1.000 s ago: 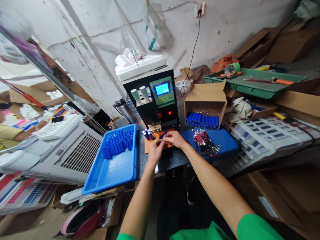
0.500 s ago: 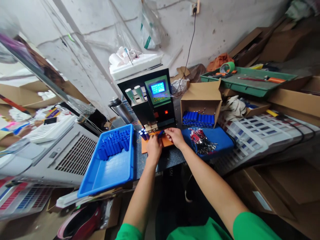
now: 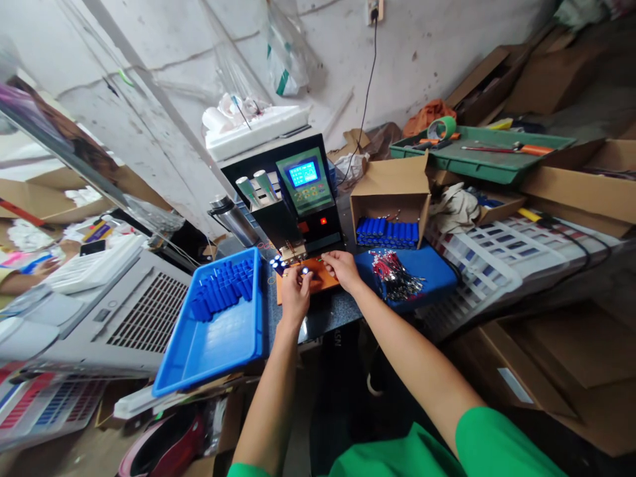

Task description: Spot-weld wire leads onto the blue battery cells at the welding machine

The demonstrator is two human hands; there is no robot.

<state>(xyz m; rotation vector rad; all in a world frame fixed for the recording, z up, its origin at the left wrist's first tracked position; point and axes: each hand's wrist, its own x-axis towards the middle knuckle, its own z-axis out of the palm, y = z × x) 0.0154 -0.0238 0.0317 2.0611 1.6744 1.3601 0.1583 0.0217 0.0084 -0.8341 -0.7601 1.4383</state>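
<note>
Above the orange board [image 3: 322,279], in front of a black spot-welding machine [image 3: 318,225] with a lit screen, both my hands are close together. My left hand [image 3: 295,295] has its fingers closed around a blue cylindrical battery cell [image 3: 305,270], whose pale end faces up toward me. Just right of it, the fingers of my right hand [image 3: 342,268] are pinched together; what they hold is too small to make out. Several more blue cells [image 3: 277,264] stand upright left of the machine's electrodes, partly behind my left hand.
At left, a blue tray [image 3: 209,361] holds rows of blue cells. To the right, a cardboard box [image 3: 390,179] contains more cells, and red-and-black wire leads [image 3: 397,275] lie on a blue surface. A steel flask [image 3: 233,218] stands behind the tray. Another person's hand [image 3: 47,267] shows far left.
The blue cell has turned in my left hand, from lying between both hands to showing its end upward. My hands have moved slightly apart. The whole view has shifted a little.
</note>
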